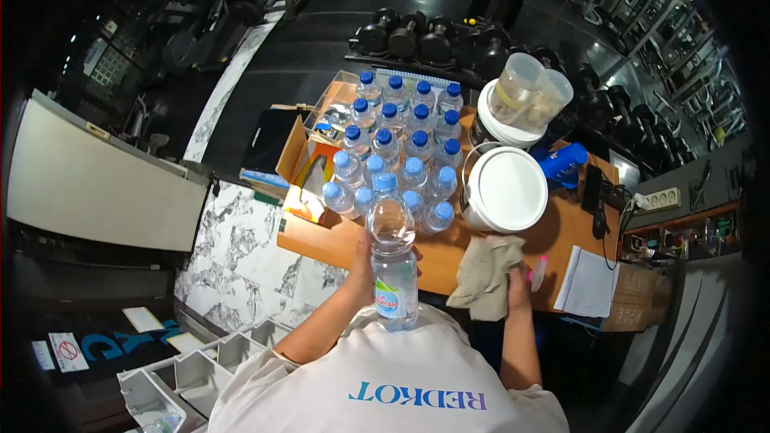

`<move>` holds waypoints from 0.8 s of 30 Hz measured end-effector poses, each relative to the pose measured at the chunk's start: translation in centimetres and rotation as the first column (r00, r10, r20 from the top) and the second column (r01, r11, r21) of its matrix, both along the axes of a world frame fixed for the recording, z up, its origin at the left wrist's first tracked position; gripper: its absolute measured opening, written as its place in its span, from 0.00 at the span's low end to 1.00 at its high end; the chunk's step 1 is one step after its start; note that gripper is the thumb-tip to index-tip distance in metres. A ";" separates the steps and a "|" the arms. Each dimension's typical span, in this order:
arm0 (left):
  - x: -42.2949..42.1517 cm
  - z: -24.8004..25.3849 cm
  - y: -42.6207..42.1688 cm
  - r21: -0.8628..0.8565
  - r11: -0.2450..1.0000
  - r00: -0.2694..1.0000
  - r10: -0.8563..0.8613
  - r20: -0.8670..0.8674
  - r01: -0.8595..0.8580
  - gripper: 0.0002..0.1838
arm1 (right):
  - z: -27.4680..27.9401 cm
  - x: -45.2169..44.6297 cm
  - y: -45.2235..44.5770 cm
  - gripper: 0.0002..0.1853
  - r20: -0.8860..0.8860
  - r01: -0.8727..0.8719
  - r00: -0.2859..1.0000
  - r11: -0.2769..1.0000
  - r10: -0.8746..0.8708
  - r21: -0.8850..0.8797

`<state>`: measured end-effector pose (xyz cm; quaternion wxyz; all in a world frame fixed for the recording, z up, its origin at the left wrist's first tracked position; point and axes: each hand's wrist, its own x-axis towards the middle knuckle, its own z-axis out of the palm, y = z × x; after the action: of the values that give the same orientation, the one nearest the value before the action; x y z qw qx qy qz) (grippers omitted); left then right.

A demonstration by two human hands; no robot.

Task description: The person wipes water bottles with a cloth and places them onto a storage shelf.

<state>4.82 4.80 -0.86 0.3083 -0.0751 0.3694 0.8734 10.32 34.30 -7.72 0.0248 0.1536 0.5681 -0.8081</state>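
A large clear water bottle point(393, 228) with a light-blue cap and a printed label stands upright close to my chest. My left hand point(365, 266) is closed around its side, and some fingertips show on the far side. My right hand point(518, 287) grips a crumpled beige cloth point(481, 277) beside the table's front edge, apart from the bottle. Behind the held bottle, several smaller water bottles point(419, 143) with blue caps stand in rows on the wooden table point(437, 261). The held bottle hides part of the front rows.
White lidded buckets point(508, 190), clear tubs point(517, 84) and a blue shaker point(564, 162) stand right of the bottles. An open notebook point(587, 282) lies at the table's right. An orange box point(313, 184) is at the left. A grey crate point(204, 377) sits low at left; dumbbells point(407, 34) lie behind.
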 end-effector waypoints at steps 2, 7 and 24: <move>-0.4 0.2 -0.1 -0.002 1.000 1.000 -0.023 0.016 0.023 0.48 | 4.0 -1.7 -1.2 0.22 -0.185 0.091 0.979 0.996 -0.089 0.000; -2.2 1.9 -0.7 -0.113 0.981 0.987 -0.158 -0.024 0.154 0.48 | 8.6 -5.1 -3.5 0.30 -0.428 0.029 0.872 0.898 -0.238 -0.439; -6.1 2.8 -2.7 0.059 0.970 0.969 -0.240 0.050 0.237 0.44 | 12.0 -5.1 -12.7 0.25 -0.457 0.165 0.772 0.556 0.441 0.815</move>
<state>-1.31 2.06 1.97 0.4235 -0.0466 0.3437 0.8369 5.27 21.60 4.27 -0.1687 -0.1745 0.8611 -0.4467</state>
